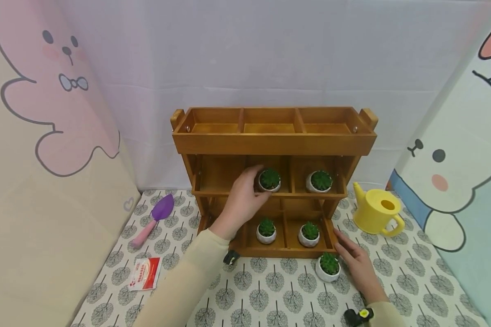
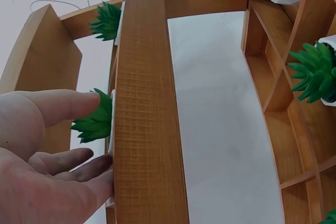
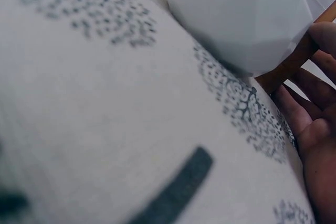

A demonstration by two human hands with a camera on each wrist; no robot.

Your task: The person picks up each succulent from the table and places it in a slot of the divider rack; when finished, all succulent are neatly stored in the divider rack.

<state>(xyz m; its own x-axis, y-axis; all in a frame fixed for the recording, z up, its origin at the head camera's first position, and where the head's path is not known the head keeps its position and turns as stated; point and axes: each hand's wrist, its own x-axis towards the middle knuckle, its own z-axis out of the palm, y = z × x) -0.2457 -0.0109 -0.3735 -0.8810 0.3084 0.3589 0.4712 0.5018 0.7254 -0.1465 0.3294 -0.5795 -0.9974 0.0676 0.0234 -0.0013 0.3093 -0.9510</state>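
A wooden tiered shelf (image 1: 275, 144) stands on the patterned cloth. On its middle tier my left hand (image 1: 244, 193) holds a potted succulent (image 1: 269, 180), thumb on one side of the white pot and fingers on the other. In the left wrist view, a wooden front board (image 2: 149, 108) hides much of that pot. My right hand (image 1: 358, 263) grips the front right corner of the bottom tier, thumb in front and fingers along the side. Just left of it another potted succulent (image 1: 328, 267) stands on the cloth; its white faceted pot (image 3: 241, 19) looms large in the right wrist view.
One succulent (image 1: 320, 181) sits in the middle tier's right compartment. Two more, a left one (image 1: 266, 230) and a right one (image 1: 309, 234), stand in the bottom tier. A yellow watering can (image 1: 377, 211) is at right; a purple-and-pink trowel (image 1: 162, 208) and red-white packet (image 1: 145, 274) lie left.
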